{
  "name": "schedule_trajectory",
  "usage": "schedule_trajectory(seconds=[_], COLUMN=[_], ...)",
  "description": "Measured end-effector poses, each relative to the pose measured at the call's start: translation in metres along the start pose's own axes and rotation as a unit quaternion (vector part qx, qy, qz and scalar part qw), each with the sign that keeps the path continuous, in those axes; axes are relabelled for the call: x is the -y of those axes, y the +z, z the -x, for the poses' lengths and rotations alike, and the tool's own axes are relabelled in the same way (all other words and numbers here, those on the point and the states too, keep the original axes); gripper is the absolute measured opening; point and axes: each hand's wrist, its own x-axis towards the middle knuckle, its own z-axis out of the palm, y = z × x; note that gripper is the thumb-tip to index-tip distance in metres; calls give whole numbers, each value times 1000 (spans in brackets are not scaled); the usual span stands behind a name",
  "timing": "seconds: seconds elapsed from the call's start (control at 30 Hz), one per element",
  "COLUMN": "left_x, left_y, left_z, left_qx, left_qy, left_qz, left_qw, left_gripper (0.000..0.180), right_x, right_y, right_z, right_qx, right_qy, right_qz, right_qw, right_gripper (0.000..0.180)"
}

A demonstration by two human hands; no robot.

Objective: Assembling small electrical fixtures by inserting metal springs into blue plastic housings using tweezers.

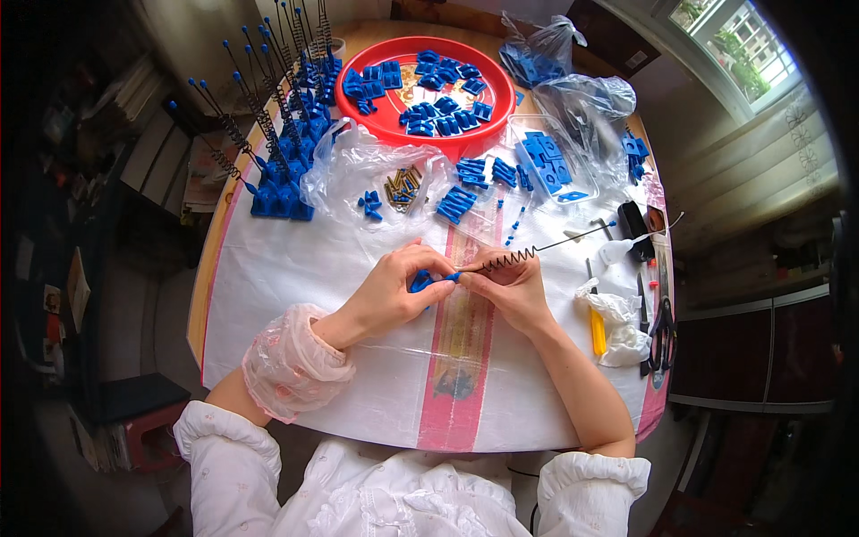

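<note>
Over the middle of the table, my left hand (400,281) is closed on a small blue plastic part (421,281), mostly hidden by the fingers. My right hand (510,288) pinches the near end of a black coil spring (512,259). From the coil a thin straight rod runs up to the right and ends in a blue tip (612,223). Both hands' fingertips meet where the spring's end comes to the blue part; whether it is seated inside cannot be made out.
Spring pieces on blue bases (288,183) stand at the back left. Behind are a red tray (349,107) of blue parts, plastic bags (358,170), brass pieces (404,190) and a clear box (586,183). Scissors (662,336), a yellow-handled tool (597,331) and a white bottle (615,251) lie right.
</note>
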Motion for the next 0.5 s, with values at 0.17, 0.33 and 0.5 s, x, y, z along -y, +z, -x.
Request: schedule_trajectory(seconds=[0.17, 0.33, 0.5], left_x=[0, 0, 4], left_y=[-1, -1, 2], left_z=[-2, -2, -2], left_qx=[5, 7, -15], left_qy=[53, 17, 53], left_qz=[-33, 25, -24], left_qw=[998, 1000, 998], left_gripper=[17, 17, 14], right_x=[5, 3, 6], right_y=[4, 3, 4], right_z=[0, -1, -2], right_qx=[-18, -34, -27], right_qy=[11, 12, 10], right_qz=[-20, -18, -17], right_qw=[1000, 999, 999], right_gripper=[10, 10, 12])
